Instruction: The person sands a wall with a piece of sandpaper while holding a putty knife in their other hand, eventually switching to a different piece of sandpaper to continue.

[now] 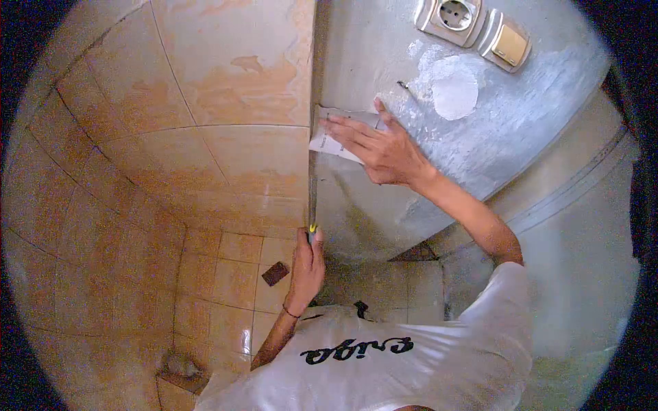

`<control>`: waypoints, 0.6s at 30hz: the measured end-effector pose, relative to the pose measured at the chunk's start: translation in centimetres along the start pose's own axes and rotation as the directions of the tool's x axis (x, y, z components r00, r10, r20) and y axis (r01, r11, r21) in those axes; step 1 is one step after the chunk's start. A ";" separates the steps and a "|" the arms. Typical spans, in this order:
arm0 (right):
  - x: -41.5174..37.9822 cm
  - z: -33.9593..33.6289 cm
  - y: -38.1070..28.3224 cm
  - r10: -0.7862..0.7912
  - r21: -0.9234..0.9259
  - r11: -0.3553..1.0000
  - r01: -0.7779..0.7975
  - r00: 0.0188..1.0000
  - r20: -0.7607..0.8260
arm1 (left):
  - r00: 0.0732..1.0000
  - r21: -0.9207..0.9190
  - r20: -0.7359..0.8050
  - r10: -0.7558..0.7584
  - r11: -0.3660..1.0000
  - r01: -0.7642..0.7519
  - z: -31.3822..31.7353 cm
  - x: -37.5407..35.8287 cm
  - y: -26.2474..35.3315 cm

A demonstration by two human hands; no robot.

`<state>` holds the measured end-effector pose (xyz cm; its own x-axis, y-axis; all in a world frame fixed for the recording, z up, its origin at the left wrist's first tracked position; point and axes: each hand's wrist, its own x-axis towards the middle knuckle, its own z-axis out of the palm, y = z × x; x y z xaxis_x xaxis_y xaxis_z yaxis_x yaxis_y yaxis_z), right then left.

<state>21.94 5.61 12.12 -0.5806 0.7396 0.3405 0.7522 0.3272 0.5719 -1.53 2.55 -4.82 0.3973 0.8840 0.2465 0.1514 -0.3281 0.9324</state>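
My left hand [308, 266] is closed round the handle of a long, thin tool with a grey shaft [313, 195] and a yellow collar. Its shaft lies along the vertical edge where the tiled wall ends; the tip's shape cannot be made out. Higher up, my right hand [387, 152] rests flat with fingers stretched out and thumb apart. Under those fingers is a creased white sheet [331, 142] with small print, pressed against the grey wall beside the tile edge. Part of the sheet is hidden by the fingers.
Beige tiles [240, 75] with a dolphin pattern cover the left wall. On the grey wall [356, 198] are a white patch [455, 94], a small dark hole, a socket [455, 15] and a switch [508, 45]. A dark brown piece [275, 274] lies on the tiled floor.
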 end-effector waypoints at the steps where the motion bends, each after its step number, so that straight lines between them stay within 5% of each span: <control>1: 0.0 0.2 -0.6 0.041 0.029 0.999 -0.042 0.999 0.028 | 1.000 -0.001 0.004 -0.001 1.000 0.001 0.0 0.0 -0.1; 5: -0.5 0.5 -1.0 -0.013 0.119 0.993 0.002 0.995 0.097 | 0.999 0.093 -0.005 0.040 0.995 -0.040 -0.2 -0.2 0.3; 8: 0.3 -1.5 0.2 0.078 0.018 0.997 -0.078 0.996 -0.034 | 0.999 0.095 -0.022 0.048 0.994 -0.046 -0.2 0.1 0.5; 13: 0.1 -0.7 -0.3 0.059 0.011 0.998 -0.059 0.998 -0.001 | 0.993 0.115 -0.054 0.108 0.988 -0.101 -0.1 0.0 0.4; 18: -0.5 0.4 -1.4 0.060 0.023 0.998 -0.061 0.996 0.068 | 0.999 0.012 0.004 -0.033 0.999 0.033 -0.4 0.0 1.3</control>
<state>21.33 5.06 10.84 -0.5121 0.7961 0.3224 0.7936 0.2949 0.5323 -1.65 2.28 -3.47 0.3953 0.8932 0.2144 0.1756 -0.3025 0.9368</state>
